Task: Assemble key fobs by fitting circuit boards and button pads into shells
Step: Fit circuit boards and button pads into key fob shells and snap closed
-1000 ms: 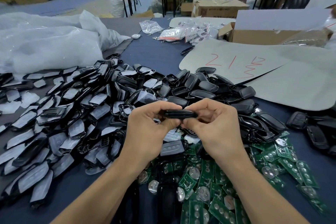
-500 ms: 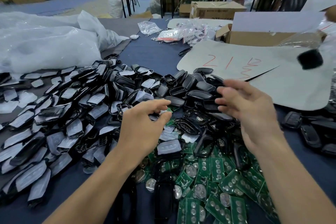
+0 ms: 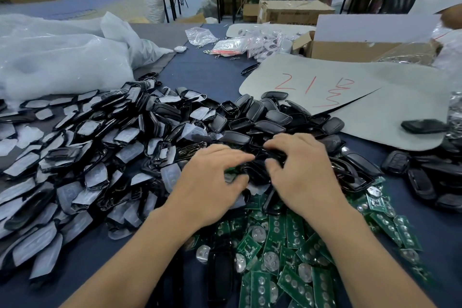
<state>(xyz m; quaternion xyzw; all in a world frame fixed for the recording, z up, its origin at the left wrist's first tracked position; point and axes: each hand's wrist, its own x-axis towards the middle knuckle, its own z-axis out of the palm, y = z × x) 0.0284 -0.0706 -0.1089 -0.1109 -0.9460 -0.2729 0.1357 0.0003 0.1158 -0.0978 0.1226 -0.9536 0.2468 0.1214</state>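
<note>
My left hand (image 3: 212,180) reaches into the heap, thumb and fingers pinching a green circuit board (image 3: 231,171), which is blurred. Beside it my right hand (image 3: 302,170) curls its fingers round a black shell (image 3: 275,155) in the pile of black shells (image 3: 262,117). Grey translucent button pads in black frames (image 3: 95,132) spread out to the left. Near me lie green circuit boards with round cells (image 3: 287,247). One black fob (image 3: 422,125) lies on the grey sheet (image 3: 375,120), and more black fobs (image 3: 422,182) sit at the right.
White plastic bags (image 3: 62,62) fill the far left. The grey sheet carries red writing, with a cardboard box (image 3: 350,50) behind it. Small bagged items (image 3: 237,45) lie at the back. A person in white (image 3: 447,7) stands at the right edge.
Both hands held one fob together, then parted. The fob flew right and now lies on the grey sheet. Both hands have dropped into the pile.
</note>
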